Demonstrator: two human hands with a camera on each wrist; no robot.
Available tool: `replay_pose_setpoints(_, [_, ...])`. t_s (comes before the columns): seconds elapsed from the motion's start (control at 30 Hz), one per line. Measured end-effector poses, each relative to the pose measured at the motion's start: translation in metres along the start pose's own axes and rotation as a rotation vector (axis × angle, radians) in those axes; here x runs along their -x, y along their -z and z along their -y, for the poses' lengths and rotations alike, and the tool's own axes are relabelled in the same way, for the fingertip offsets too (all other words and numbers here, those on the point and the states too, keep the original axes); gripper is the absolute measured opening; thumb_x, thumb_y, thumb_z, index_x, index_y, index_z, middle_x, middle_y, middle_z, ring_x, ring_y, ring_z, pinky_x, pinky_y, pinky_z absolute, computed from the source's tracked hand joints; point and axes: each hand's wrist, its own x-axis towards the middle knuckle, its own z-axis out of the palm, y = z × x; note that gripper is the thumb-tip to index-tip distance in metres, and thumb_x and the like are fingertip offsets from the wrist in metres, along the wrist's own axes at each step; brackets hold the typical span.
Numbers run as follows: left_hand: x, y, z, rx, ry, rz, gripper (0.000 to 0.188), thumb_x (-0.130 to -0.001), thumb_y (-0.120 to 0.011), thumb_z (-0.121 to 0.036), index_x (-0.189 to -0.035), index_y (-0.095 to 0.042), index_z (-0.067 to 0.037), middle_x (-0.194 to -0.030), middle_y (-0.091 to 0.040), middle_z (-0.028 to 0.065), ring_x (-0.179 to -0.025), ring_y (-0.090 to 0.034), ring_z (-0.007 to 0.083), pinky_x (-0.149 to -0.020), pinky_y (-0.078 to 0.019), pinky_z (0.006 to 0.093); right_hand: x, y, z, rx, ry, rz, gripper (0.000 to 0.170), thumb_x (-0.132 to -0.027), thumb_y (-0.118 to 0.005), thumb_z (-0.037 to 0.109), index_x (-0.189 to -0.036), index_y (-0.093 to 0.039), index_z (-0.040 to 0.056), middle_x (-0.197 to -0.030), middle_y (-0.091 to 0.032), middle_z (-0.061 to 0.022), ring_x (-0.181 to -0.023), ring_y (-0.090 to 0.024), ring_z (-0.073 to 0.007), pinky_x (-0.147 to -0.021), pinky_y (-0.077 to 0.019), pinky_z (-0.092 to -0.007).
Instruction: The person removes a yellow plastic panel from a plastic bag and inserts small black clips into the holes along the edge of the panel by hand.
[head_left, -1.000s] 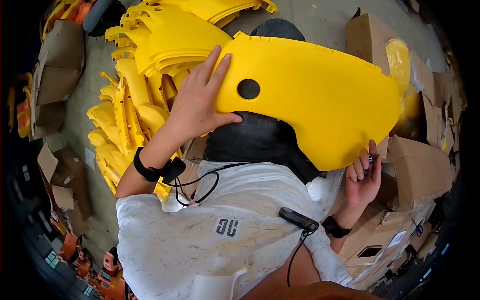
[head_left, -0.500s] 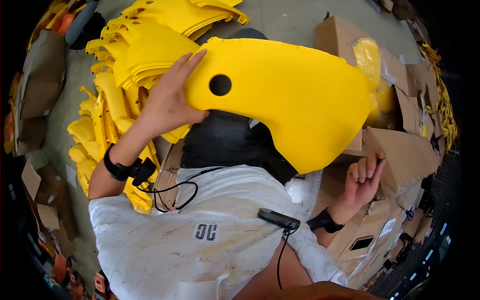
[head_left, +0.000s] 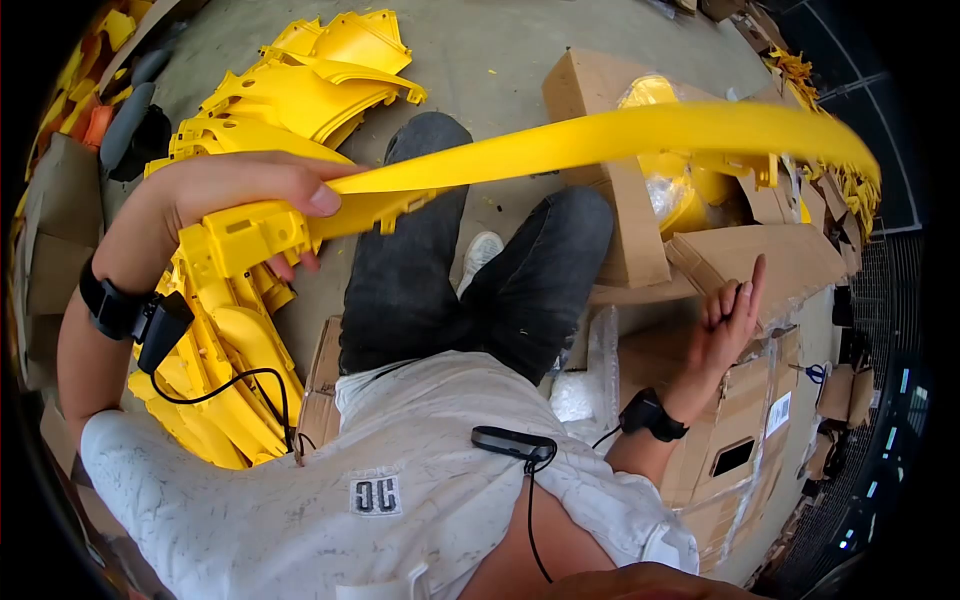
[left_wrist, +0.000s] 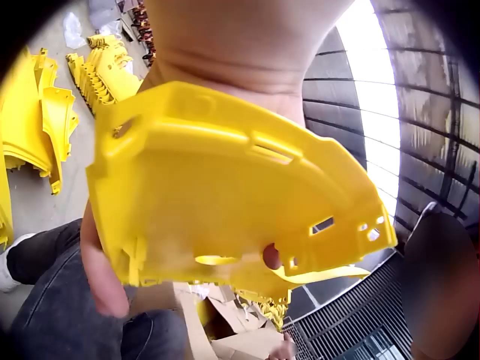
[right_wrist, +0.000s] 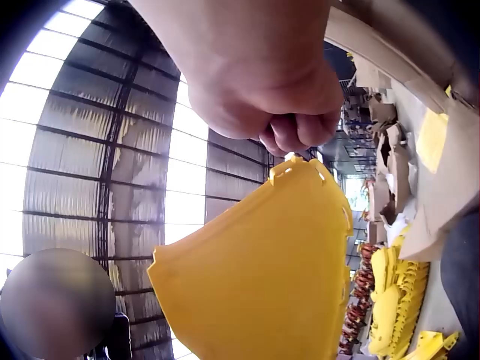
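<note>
A curved yellow panel point(head_left: 600, 140) is seen almost edge-on in the head view, tilted above the person's legs. The left hand point(head_left: 240, 190) grips its left end, thumb along the edge. Slots, a round hole and the ribbed rim of the panel point(left_wrist: 195, 187) face the left wrist view. Apart from the panel, the right hand point(head_left: 725, 320) is raised at the right with its index finger extended and other fingers curled. Something small and dark shows between those fingers, unclear. In the right wrist view the curled right hand point(right_wrist: 277, 97) appears above the panel point(right_wrist: 262, 262).
Stacked yellow parts point(head_left: 300, 90) lie on the floor ahead, with more point(head_left: 220, 370) at the left. An open cardboard box point(head_left: 590, 90) with wrapped yellow parts stands at the right. Flattened cardboard point(head_left: 690, 450) lies nearer, scissors point(head_left: 815, 372) beyond it. The legs point(head_left: 410, 270) are spread between these.
The panel has turned from face-on to nearly edge-on, its underside partly showing. The left hand has moved left with it. The right hand has come away from the panel's edge.
</note>
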Motion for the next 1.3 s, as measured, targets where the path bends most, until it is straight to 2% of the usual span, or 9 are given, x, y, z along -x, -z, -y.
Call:
replay_pose_setpoints(0.13, [0.019,-0.01,-0.006,0.167,0.282,0.015,0.069,-0.081,-0.071,-0.036,-0.134,-0.048,0.001,-0.116,-0.063,0.023,-0.093,-0.069,0.0297,-0.08,-0.0577,0.0345,-0.005,0.012,-0.013,0.016,-0.073,-0.08,0.045,-0.105,-0.042,0.018,-0.148,-0.035,0.0077,-0.067,-0.033,0.0039,-0.051,-0.025,-0.0033,-0.044,-0.0221,-0.0189])
replay_pose_setpoints(0.27, [0.02,-0.013,0.012,0.224,0.165,-0.235,0.065,-0.084,-0.069,-0.034,-0.134,-0.049,0.002,-0.119,-0.062,0.0257,-0.095,-0.069,0.0316,-0.085,-0.057,0.0378,-0.013,0.026,-0.039,0.062,-0.19,-0.119,0.043,-0.104,-0.043,0.02,-0.145,-0.04,0.0076,-0.067,-0.034,0.0037,-0.051,-0.026,-0.0037,-0.044,-0.0217,-0.0194])
replay_pose_setpoints(0.5, [-0.018,0.058,0.088,0.529,-0.074,0.383,0.091,-0.091,-0.041,-0.071,-0.143,-0.039,0.004,-0.119,-0.061,0.0287,-0.108,-0.064,0.0343,-0.093,-0.0528,0.0379,-0.017,0.037,-0.068,0.113,-0.334,-0.12,0.034,-0.104,-0.044,0.021,-0.134,-0.05,0.0065,-0.067,-0.037,0.0038,-0.05,-0.029,-0.004,-0.044,-0.0237,-0.0197])
replay_pose_setpoints(0.7, [-0.017,0.007,0.138,0.372,-0.337,-0.164,0.096,-0.063,-0.089,-0.018,-0.143,-0.039,-0.001,-0.127,-0.057,0.0183,-0.119,-0.057,0.0284,-0.102,-0.046,0.0345,-0.013,0.049,-0.079,-0.091,-0.351,-0.137,0.028,-0.104,-0.046,0.025,-0.119,-0.055,0.0032,-0.073,-0.043,0.0018,-0.053,-0.033,-0.0052,-0.047,-0.0261,-0.0204])
replay_pose_setpoints(0.97, [-0.039,-0.019,0.188,0.727,-0.463,-0.684,0.044,-0.098,-0.056,-0.016,-0.137,-0.045,-0.002,-0.116,-0.066,0.0121,-0.106,-0.064,0.0179,-0.095,-0.0495,0.0307,-0.01,0.043,-0.077,-0.243,-0.394,-0.028,0.032,-0.104,-0.047,0.019,-0.129,-0.049,-0.0006,-0.082,-0.044,-0.0004,-0.058,-0.033,-0.0052,-0.051,-0.0271,-0.0197])
replay_pose_setpoints(1.1, [-0.024,-0.011,0.157,0.527,-0.445,-0.4,0.046,-0.096,-0.06,-0.021,-0.136,-0.05,-0.002,-0.102,-0.066,0.0021,-0.092,-0.062,0.008,-0.083,-0.0459,0.0193,-0.011,0.031,-0.069,-0.237,-0.374,-0.025,0.031,-0.104,-0.046,0.018,-0.129,-0.049,-0.0007,-0.083,-0.044,-0.0013,-0.058,-0.033,-0.0053,-0.051,-0.0274,-0.0196])
replay_pose_setpoints(1.17, [-0.031,-0.008,0.154,0.325,-0.246,-0.549,0.046,-0.094,-0.063,-0.022,-0.133,-0.052,-0.002,-0.095,-0.062,0.002,-0.089,-0.059,0.0089,-0.08,-0.0441,0.0218,-0.012,0.029,-0.067,-0.235,-0.331,-0.023,0.03,-0.104,-0.045,0.017,-0.127,-0.049,-0.001,-0.083,-0.044,-0.0018,-0.058,-0.033,-0.0053,-0.051,-0.0275,-0.0196])
replay_pose_setpoints(1.23, [-0.053,-0.031,0.146,-0.665,-0.46,-0.909,0.046,-0.09,-0.068,-0.022,-0.128,-0.054,-0.001,-0.097,-0.064,0.0048,-0.091,-0.061,0.0163,-0.08,-0.0473,0.0296,-0.008,0.025,-0.064,-0.239,-0.332,-0.01,0.029,-0.104,-0.044,0.018,-0.126,-0.049,-0.001,-0.083,-0.044,-0.0019,-0.058,-0.033,-0.0054,-0.051,-0.0276,-0.0196])
replay_pose_setpoints(1.3, [-0.052,-0.052,0.104,-0.978,-0.575,-1.013,0.044,-0.088,-0.07,-0.021,-0.124,-0.055,-0.001,-0.1,-0.064,0.0082,-0.094,-0.061,0.0221,-0.081,-0.0479,0.0337,-0.005,0.02,-0.061,-0.241,-0.312,0.077,0.029,-0.105,-0.044,0.019,-0.126,-0.049,-0.0009,-0.082,-0.044,-0.0018,-0.058,-0.032,-0.0052,-0.051,-0.0276,-0.0194])
